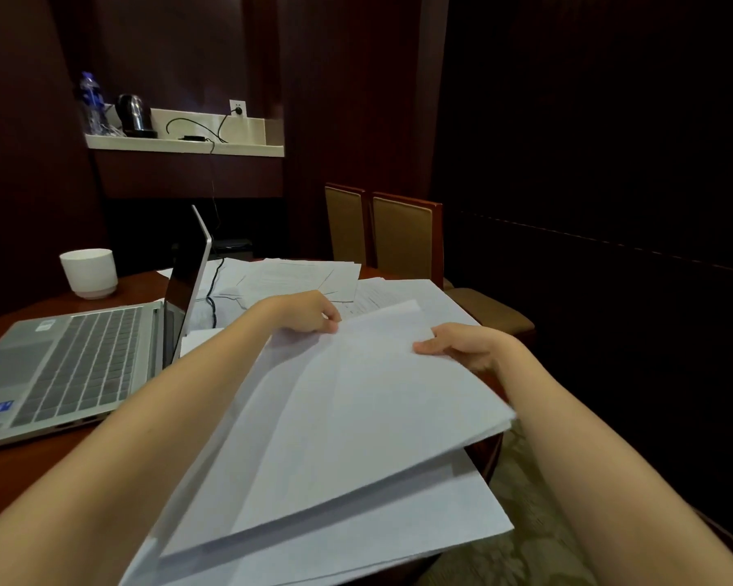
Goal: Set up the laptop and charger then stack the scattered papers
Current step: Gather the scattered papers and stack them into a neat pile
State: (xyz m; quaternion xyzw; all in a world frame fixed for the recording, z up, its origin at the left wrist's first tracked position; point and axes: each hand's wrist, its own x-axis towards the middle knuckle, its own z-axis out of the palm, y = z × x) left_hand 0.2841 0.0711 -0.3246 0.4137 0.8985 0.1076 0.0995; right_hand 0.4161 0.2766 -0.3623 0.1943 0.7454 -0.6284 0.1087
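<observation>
A loose bundle of white papers (348, 425) is lifted off the dark wooden table (26, 471), fanned and uneven. My left hand (305, 310) grips its far left edge, and my right hand (462, 344) pinches its far right edge. More white sheets (301, 277) lie scattered on the table beyond my hands. An open silver laptop (73, 361) stands at the left, its screen seen edge-on. A black charger cable (212, 293) runs from behind the screen up to a wall socket (238, 108).
A white cup (89, 272) stands behind the laptop. Two wooden chairs (403, 234) with tan pads stand past the table's far edge. A wall shelf (183, 145) holds a kettle (133, 114), a water bottle (90, 101) and the charger brick.
</observation>
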